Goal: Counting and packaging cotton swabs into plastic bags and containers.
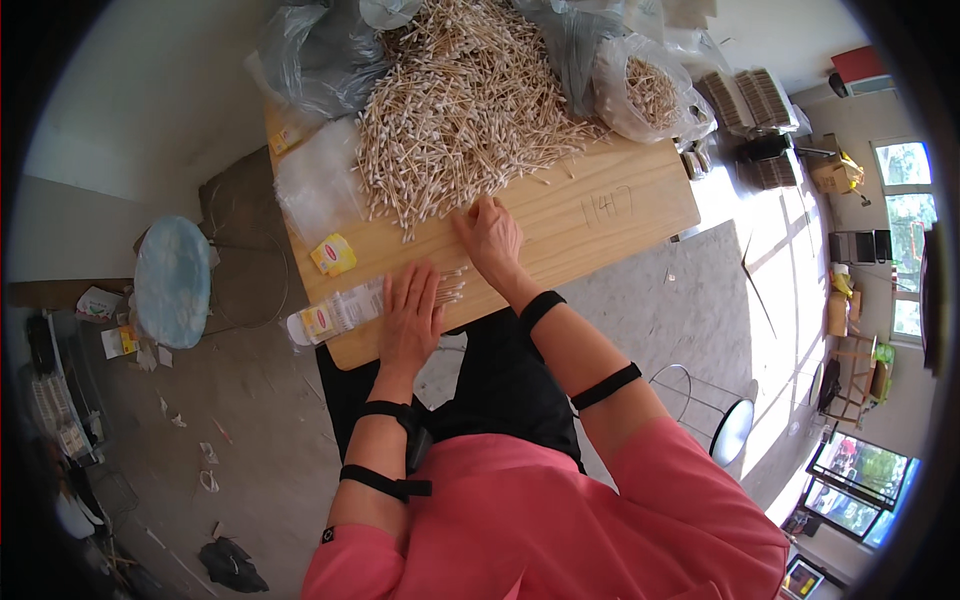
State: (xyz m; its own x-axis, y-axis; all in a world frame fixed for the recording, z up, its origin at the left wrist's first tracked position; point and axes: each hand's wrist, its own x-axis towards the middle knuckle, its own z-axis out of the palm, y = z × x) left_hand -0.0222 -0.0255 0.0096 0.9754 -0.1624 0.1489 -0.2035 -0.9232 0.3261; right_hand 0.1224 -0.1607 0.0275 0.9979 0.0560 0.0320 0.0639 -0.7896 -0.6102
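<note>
Left hand (pixel 410 318) lay flat, open, pinning a small swab bundle (pixel 450 287) | right hand (pixel 490 238) spread, raking the swab heap (pixel 460 110) | featherlight, bendy sticks; pinch mid-shaft.

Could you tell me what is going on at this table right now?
A person in a pink top sits at a wooden table heaped with a big pile of wooden cotton swabs. The left hand lies flat on a small bundle of swabs at the mouth of a clear packet near the table's front edge. The right hand reaches to the near edge of the pile. A small yellow label lies beside the packet, and plastic bags of more swabs sit at the far side.
</note>
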